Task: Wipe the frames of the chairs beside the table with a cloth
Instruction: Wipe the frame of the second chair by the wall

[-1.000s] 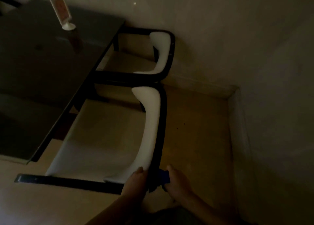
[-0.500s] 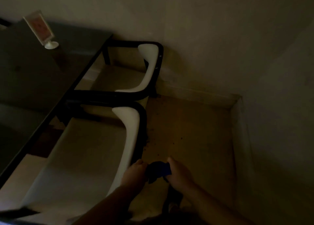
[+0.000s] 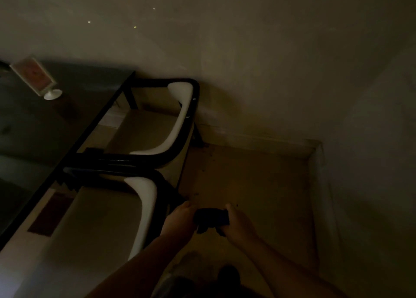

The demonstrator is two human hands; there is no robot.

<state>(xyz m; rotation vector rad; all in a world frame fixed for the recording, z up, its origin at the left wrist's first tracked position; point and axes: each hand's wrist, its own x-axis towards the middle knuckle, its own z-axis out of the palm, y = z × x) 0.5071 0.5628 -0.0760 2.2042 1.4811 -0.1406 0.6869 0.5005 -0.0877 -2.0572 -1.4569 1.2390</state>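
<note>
Dark table (image 3: 45, 126) at left, two black-framed chairs tucked beside it: far chair (image 3: 189, 126), near chair (image 3: 164, 191). Dark cloth (image 3: 211, 217) is held just right of near chair's frame, gripped between left hand (image 3: 180, 221) and right hand (image 3: 236, 224), both closed on it.

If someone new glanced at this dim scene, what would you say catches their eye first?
The pale curved backrests of two black-framed chairs stand out most: they sit side by side against the dark table on the left. At bottom centre, the left hand and right hand hold a dark blue cloth between them, just right of the nearer chair. A small white-footed card stand sits on the table's far end.
</note>
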